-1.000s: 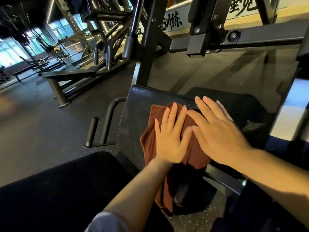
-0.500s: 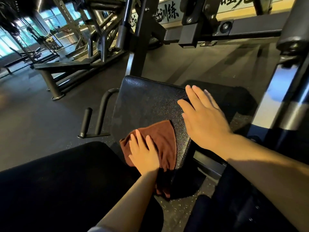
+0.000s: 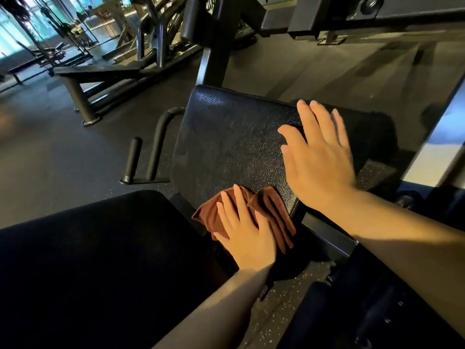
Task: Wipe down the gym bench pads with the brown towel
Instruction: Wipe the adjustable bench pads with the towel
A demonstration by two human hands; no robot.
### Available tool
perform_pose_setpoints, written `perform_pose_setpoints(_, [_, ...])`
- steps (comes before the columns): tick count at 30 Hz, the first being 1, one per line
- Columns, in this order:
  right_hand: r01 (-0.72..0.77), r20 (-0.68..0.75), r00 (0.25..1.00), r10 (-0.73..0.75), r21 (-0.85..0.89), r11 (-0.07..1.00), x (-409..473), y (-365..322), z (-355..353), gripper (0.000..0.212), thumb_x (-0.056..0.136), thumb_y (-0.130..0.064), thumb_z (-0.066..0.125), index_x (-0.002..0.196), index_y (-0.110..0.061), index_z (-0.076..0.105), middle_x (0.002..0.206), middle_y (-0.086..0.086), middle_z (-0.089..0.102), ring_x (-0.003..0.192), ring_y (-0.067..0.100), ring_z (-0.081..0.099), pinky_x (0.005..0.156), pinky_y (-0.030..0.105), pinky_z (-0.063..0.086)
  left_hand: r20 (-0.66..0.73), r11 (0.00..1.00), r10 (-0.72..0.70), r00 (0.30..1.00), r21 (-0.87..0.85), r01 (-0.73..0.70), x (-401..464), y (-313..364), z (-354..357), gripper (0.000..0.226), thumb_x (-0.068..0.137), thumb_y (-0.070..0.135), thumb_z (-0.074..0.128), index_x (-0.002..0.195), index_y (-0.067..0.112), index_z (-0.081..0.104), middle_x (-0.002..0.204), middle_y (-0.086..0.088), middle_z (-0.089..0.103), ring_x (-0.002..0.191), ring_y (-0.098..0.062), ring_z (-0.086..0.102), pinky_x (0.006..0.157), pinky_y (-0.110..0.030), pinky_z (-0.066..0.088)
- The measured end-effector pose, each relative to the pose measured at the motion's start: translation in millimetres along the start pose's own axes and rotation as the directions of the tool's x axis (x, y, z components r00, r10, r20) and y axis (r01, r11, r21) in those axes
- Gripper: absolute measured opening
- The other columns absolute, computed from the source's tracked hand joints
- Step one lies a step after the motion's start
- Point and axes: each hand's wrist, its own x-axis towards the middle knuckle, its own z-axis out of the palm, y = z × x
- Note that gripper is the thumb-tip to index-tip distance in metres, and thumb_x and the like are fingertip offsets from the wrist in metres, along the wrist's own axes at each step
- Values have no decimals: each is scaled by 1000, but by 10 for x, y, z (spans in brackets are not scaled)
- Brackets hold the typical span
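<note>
Towel [image 3: 274, 215], brown and crumpled, is pressed against the near lower corner of a black textured bench pad [image 3: 234, 137] by the left hand [image 3: 245, 230], whose fingers are laid flat and straight over the cloth, nothing being clenched. Part of the fabric is draped past the pad's near edge, just to the right of that hand and below the right wrist. The right hand [image 3: 319, 157] is spread open, fingers straight and slightly apart, over the pad's right side, beyond and to the right of the left hand; whether the palm is in contact with the surface cannot be told. A second, darker pad [image 3: 105, 260] is seen under the left forearm. To the left of the left hand, a curved black handle [image 3: 157, 147] with a padded grip [image 3: 132, 157] is mounted beside the pad. Beyond both hands, the machine's black steel upright [image 3: 214, 59] and a crossbeam [image 3: 402, 13] are seen. Farther off to the left, more gym equipment [image 3: 105, 71] is set on dark rubber flooring [image 3: 50, 152], with bright windows [image 3: 10, 28] behind it.
</note>
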Motion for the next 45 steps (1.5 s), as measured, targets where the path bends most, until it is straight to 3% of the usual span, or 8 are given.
perform_pose_setpoints(7, [-3, -43, 999, 3, -5, 1000, 1, -23, 57, 36, 94, -25, 41, 122, -12, 59, 151, 21, 39, 141, 42, 31, 118, 57, 15, 25, 969, 237, 971, 69, -238, 589, -101, -150, 64, 87, 40, 22, 145, 47, -4, 166, 8, -2, 153, -13, -5, 118, -57, -4])
perform_pose_setpoints(11, [13, -10, 1000, -13, -40, 999, 3, -20, 65, 39, 95, -28, 39, 125, -14, 58, 153, 20, 36, 141, 43, 27, 118, 60, 13, 7, 939, 334, 943, 79, -333, 1140, -154, -296, 76, 77, 49, 10, 152, 37, 3, 167, 2, 3, 153, -14, 0, 120, -58, 0])
perform_pose_setpoints(18, [104, 80, 993, -92, -149, 983, 16, 5, 61, 50, 95, -35, 37, 138, -17, 54, 157, 24, 27, 144, 44, 21, 115, 66, 4, -24, 986, 150, 988, 78, -148, 1377, -40, -310, 56, 106, 20, 30, 158, 27, 11, 166, -5, 7, 153, -24, 4, 117, -63, 7])
perform_pose_setpoints(21, [93, 98, 992, -80, -144, 985, 36, -1, 54, 52, 94, -36, 36, 138, -17, 56, 156, 25, 28, 144, 43, 22, 115, 66, 3, -9, 982, 179, 984, 59, -179, 971, 96, -186, 62, 100, 24, 27, 158, 29, 5, 167, -1, 0, 153, -23, -2, 119, -61, 2])
perform_pose_setpoints(25, [78, 89, 994, -70, -85, 993, 51, -11, 27, 55, 93, -37, 28, 134, -15, 58, 155, 25, 32, 144, 42, 24, 115, 65, 5, 32, 912, 407, 913, 31, -408, 327, 229, -30, 67, 85, 37, 11, 151, 38, -3, 158, 18, -16, 150, -9, -18, 117, -45, -11])
perform_pose_setpoints(31, [38, 30, 999, -38, -3, 999, 37, -42, 10, 50, 95, -31, 29, 128, -11, 61, 152, 22, 38, 144, 37, 29, 117, 62, 7, 87, 838, 544, 835, 9, -546, 302, 194, -52, 56, 98, 54, 20, 151, 47, 3, 160, 24, -11, 149, -3, -16, 115, -41, -15])
perform_pose_setpoints(39, [7, -21, 1000, -8, -34, 999, 49, -60, 45, 46, 96, -33, 35, 129, -12, 60, 150, 20, 43, 142, 36, 34, 117, 63, 12, -20, 936, 351, 936, -5, -351, 1441, 908, -210, 51, 107, 43, 25, 156, 38, 14, 167, 7, 3, 153, -12, -2, 121, -55, -3])
perform_pose_setpoints(45, [12, -22, 1000, -13, -24, 1000, 51, -41, 65, 46, 97, -35, 38, 129, -12, 62, 150, 20, 43, 141, 36, 35, 116, 64, 14, -48, 931, 365, 930, 0, -366, 1512, 933, -201, 49, 108, 38, 25, 157, 36, 15, 167, 5, 5, 153, -14, -2, 119, -53, -5])
